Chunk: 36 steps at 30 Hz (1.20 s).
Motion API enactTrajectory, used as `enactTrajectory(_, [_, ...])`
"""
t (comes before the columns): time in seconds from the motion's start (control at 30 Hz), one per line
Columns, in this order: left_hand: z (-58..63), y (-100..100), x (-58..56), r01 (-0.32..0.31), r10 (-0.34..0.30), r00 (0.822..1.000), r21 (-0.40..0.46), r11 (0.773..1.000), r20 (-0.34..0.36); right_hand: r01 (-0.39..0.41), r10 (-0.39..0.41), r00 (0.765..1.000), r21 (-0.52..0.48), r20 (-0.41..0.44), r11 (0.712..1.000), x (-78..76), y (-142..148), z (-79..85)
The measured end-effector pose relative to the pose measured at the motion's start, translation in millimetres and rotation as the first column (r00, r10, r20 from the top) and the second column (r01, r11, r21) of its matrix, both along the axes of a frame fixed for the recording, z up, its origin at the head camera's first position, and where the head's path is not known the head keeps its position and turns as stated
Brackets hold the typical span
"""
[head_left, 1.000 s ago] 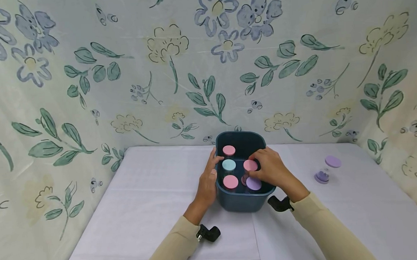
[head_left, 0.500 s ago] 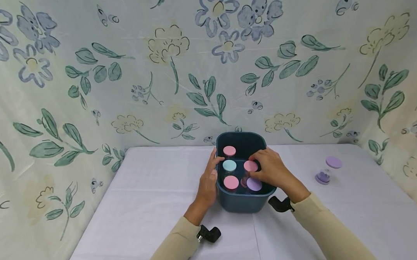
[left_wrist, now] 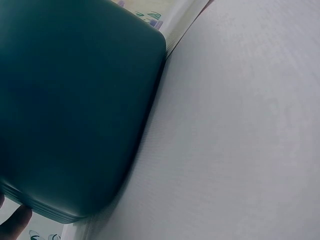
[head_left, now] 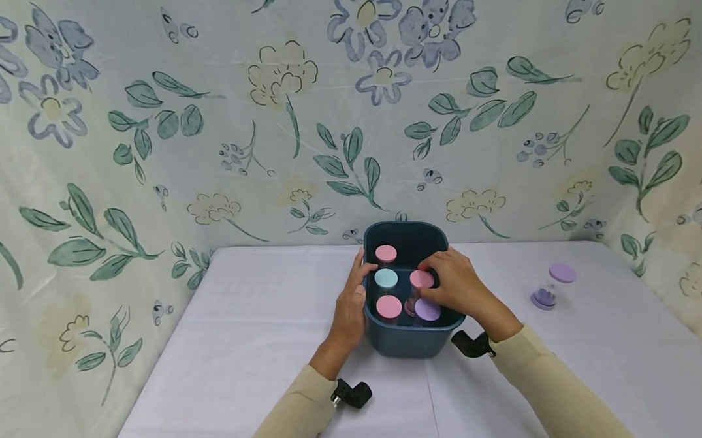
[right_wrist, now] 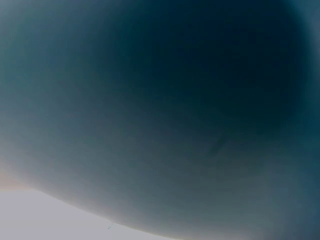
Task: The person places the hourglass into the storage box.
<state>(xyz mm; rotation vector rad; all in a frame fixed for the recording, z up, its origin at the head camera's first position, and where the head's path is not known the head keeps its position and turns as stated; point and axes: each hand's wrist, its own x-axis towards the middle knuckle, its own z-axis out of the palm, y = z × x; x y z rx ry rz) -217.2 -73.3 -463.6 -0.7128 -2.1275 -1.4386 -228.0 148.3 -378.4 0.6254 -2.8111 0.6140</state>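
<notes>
A dark blue plastic bin [head_left: 412,342] stands on the table with several sand timers in it, their round caps facing up. On its left are a pink-capped timer [head_left: 386,254], a light blue one [head_left: 385,279] and another pink one [head_left: 389,307]. My right hand [head_left: 456,281] reaches over the right rim and pinches a pink sand timer [head_left: 421,279]; just in front of it is a purple-capped timer [head_left: 427,310]. My left hand [head_left: 349,310] holds the bin's left wall, one finger over the rim. Fingertips [left_wrist: 20,220] touch the bin in the left wrist view.
A purple sand timer [head_left: 552,286] stands alone on the white-covered table [head_left: 244,341], right of the bin. Behind rises a floral curtain [head_left: 302,182]. The right wrist view is mostly filled by the bin's blurred wall [right_wrist: 150,150].
</notes>
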Motion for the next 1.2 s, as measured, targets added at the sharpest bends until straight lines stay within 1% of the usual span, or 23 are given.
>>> enactTrajectory(0.17, [-0.2, 0.8, -0.7, 0.009, -0.009, 1.000, 0.007, 1.000, -0.006, -0.005, 0.005, 1.000, -0.029, 0.011, 1.000, 0.3, 0.9, 1.0])
enactTrajectory(0.4, [1.8, 1.7, -0.9, 0.005, -0.005, 1.000, -0.003, 1.000, 0.003, 0.005, -0.001, 0.999, -0.114, 0.036, 0.993, 0.5, 2.3, 0.5])
enactTrajectory(0.53, [2.6, 1.6, -1.3, 0.010, -0.010, 1.000, 0.001, 1.000, 0.003, 0.007, 0.006, 0.998, -0.201, 0.065, 0.980, 0.6, 4.9, -1.7])
enactTrajectory(0.67, [3.1, 1.6, -2.3, 0.014, -0.014, 1.000, 0.000, 1.000, -0.005, -0.007, 0.025, 0.998, -0.269, 0.064, 0.963, -0.5, 7.4, -3.3])
enactTrajectory(0.77, [3.9, 1.5, -2.8, 0.018, -0.018, 1.000, 0.002, 1.000, -0.012, -0.009, 0.026, 0.998, -0.289, 0.057, 0.957, -1.6, 8.0, -2.7])
enactTrajectory(0.93, [4.7, 1.1, -2.8, 0.014, -0.014, 1.000, 0.006, 1.000, -0.008, 0.012, 0.008, 0.998, -0.306, 0.062, 0.952, -2.0, 7.9, -1.0])
enactTrajectory(1.07, [3.5, 1.3, -0.6, 0.010, -0.010, 1.000, 0.008, 1.000, -0.002, 0.036, -0.013, 0.997, -0.324, 0.073, 0.946, -0.3, 10.5, -0.1])
enactTrajectory(1.2, [1.2, 1.5, 1.4, 0.007, -0.007, 1.000, 0.014, 1.000, 0.000, 0.031, -0.010, 0.998, -0.350, 0.060, 0.936, 1.1, 16.9, 1.9])
